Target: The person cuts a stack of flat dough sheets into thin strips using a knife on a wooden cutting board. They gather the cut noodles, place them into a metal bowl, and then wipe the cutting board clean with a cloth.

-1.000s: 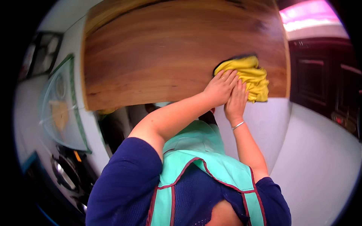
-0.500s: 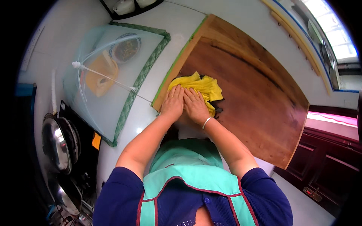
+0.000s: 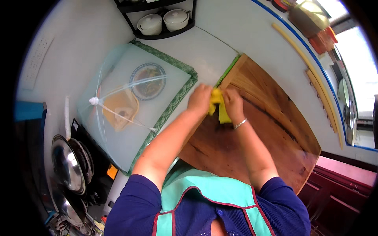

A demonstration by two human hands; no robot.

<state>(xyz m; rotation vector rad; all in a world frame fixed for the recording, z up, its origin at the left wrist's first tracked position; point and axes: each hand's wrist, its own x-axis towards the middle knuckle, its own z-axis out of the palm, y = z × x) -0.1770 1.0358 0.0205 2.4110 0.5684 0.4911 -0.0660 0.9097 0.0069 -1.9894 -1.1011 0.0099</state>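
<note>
A yellow cloth point(image 3: 223, 112) is bunched between my two hands near the far left part of a large brown wooden board point(image 3: 260, 145). My left hand point(image 3: 200, 99) is closed on the cloth's left side, by the board's left edge. Closed on its other side is my right hand point(image 3: 234, 105), with a bracelet at the wrist. A loose end of the cloth hangs down between them over the board. Whether the cloth touches the wood I cannot tell. My forearms hide part of the board's left edge.
At left, a mesh food cover point(image 3: 118, 59) with green lace trim stands over a bowl of food point(image 3: 148, 81) and a tan item point(image 3: 118, 106). Lidded white pots point(image 3: 176, 19) sit on a black corner shelf. Metal pan lids point(image 3: 69, 165) hang at far left. Rolling pins point(image 3: 323, 100) are along the right wall.
Both hands have moved away from me toward the board's far left corner. They lay flat on the spread cloth before; now they grip it, gathered up. The view has shifted too.
</note>
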